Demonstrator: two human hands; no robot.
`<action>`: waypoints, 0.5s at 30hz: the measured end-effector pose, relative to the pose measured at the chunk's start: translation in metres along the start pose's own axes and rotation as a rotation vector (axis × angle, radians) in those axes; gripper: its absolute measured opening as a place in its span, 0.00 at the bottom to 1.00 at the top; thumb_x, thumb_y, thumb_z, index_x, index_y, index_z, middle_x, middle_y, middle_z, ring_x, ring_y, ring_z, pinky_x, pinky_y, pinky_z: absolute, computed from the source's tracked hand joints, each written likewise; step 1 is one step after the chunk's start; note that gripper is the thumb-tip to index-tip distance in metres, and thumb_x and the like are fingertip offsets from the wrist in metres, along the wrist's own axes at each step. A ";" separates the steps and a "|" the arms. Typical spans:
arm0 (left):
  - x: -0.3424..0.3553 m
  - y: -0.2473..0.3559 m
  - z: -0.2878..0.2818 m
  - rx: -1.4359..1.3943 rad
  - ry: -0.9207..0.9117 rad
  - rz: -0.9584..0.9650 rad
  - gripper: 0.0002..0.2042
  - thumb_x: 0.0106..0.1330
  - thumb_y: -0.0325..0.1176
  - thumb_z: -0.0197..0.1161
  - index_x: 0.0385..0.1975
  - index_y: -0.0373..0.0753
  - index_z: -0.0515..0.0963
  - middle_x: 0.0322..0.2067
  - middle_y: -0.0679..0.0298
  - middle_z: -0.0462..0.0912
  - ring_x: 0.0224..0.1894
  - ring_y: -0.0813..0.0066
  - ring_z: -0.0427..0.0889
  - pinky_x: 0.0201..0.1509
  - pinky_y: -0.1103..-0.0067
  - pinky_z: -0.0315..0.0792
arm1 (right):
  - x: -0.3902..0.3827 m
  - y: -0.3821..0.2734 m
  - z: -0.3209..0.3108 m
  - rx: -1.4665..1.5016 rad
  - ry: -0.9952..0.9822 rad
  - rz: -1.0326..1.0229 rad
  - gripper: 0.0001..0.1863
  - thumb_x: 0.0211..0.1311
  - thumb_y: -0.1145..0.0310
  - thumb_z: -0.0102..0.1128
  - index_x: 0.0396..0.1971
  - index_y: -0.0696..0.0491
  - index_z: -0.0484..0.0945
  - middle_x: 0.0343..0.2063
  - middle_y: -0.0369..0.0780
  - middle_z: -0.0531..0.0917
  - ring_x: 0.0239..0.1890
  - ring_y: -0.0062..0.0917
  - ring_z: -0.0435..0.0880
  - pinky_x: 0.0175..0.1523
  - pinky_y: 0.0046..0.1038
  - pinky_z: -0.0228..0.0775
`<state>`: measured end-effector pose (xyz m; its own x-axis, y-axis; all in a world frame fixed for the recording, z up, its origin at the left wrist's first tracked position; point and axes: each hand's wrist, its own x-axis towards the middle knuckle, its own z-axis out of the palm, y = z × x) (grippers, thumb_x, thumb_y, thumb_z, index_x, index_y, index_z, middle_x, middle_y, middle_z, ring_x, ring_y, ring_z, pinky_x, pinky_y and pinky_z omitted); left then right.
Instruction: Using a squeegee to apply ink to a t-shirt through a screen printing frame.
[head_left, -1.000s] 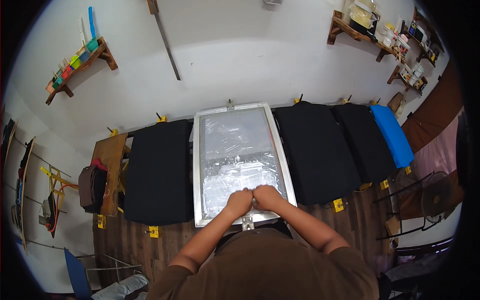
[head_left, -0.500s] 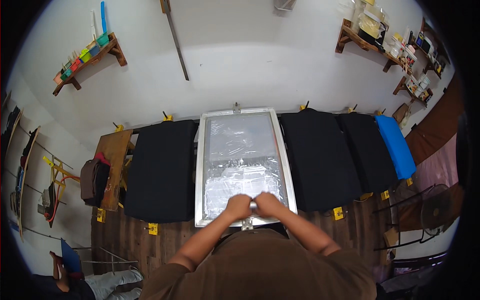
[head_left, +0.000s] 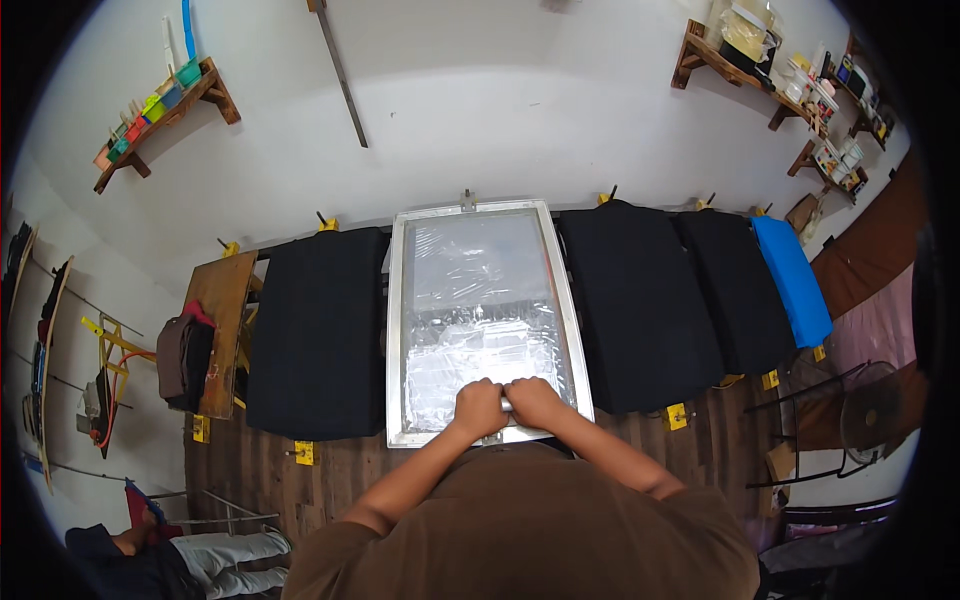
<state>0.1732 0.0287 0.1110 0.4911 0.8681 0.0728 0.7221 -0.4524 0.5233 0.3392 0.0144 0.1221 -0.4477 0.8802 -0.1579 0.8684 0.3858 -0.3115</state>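
Note:
A silver-framed screen (head_left: 393, 330), covered with wrinkled clear film that shines brightly in its nearer half, lies in the middle of a row of pallets. At its near end, my left hand (head_left: 480, 406) and my right hand (head_left: 535, 402) are closed side by side on a silver bar (head_left: 508, 405), which is mostly hidden by my fingers. Black fabric-covered pallets flank the screen, one to the left (head_left: 316, 334) and two to the right (head_left: 640, 310).
A blue pallet (head_left: 790, 282) ends the row at right. At left, clothing (head_left: 182, 365) lies on a wooden board (head_left: 227, 290). A co-worker (head_left: 120, 560) is at lower left. A fan (head_left: 865, 415) stands at right; shelves (head_left: 727, 63) with containers line the wall.
Both hands have shifted slightly toward the screen's near edge, still closed on the bar. The co-worker has come into view at lower left, holding a board.

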 end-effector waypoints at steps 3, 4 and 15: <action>0.026 0.003 -0.019 0.027 -0.290 -0.123 0.14 0.47 0.38 0.68 0.31 0.38 0.87 0.32 0.48 0.87 0.38 0.49 0.87 0.46 0.61 0.81 | 0.021 0.019 -0.023 0.006 -0.150 -0.039 0.16 0.44 0.63 0.69 0.34 0.55 0.86 0.31 0.51 0.86 0.37 0.48 0.86 0.45 0.45 0.80; 0.038 -0.001 -0.023 0.039 -0.287 -0.129 0.14 0.47 0.38 0.68 0.31 0.38 0.87 0.32 0.48 0.87 0.38 0.49 0.87 0.46 0.61 0.81 | 0.032 0.017 -0.043 -0.013 -0.197 -0.045 0.13 0.45 0.69 0.64 0.34 0.54 0.87 0.33 0.51 0.87 0.39 0.46 0.87 0.46 0.44 0.80; 0.002 -0.001 0.002 0.009 -0.051 -0.030 0.13 0.46 0.38 0.71 0.27 0.37 0.84 0.30 0.50 0.82 0.35 0.49 0.84 0.41 0.60 0.79 | 0.003 0.007 0.004 0.059 0.103 -0.058 0.11 0.44 0.73 0.63 0.31 0.55 0.85 0.29 0.48 0.86 0.34 0.44 0.86 0.41 0.42 0.79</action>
<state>0.1741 0.0305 0.1089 0.4930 0.8699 0.0132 0.7413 -0.4279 0.5170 0.3430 0.0188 0.1156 -0.4696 0.8819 -0.0417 0.8265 0.4224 -0.3721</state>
